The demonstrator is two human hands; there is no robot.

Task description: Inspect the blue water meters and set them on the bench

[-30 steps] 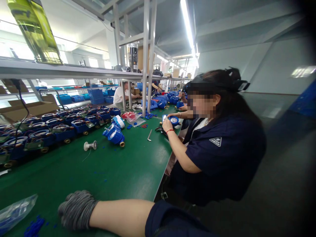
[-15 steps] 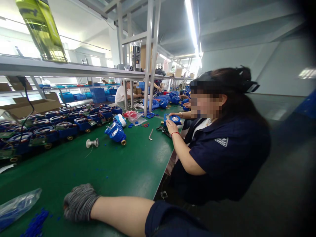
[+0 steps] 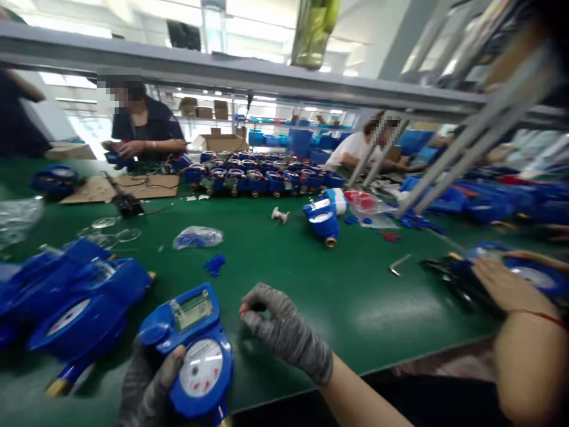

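My left hand, in a grey fingerless-tip glove, grips a blue water meter by its left side. The meter has a small display window at its upper end and a round white dial below. Just right of it, my gloved right hand hovers over the table, thumb and forefinger pinched together; whatever may be between the tips is too small to make out. Beyond the meter lie a little pile of small blue parts and a clear bag with blue pieces inside.
Several blue meters lie at left on the green table. A white spool, another meter and a hex key are farther off. At right, a co-worker's hand touches a meter. An overhead shelf crosses above.
The view has swung left. My left hand with the water meter has come into sight. My right hand, closed near the blue parts before, is now beside the meter in a pinch.
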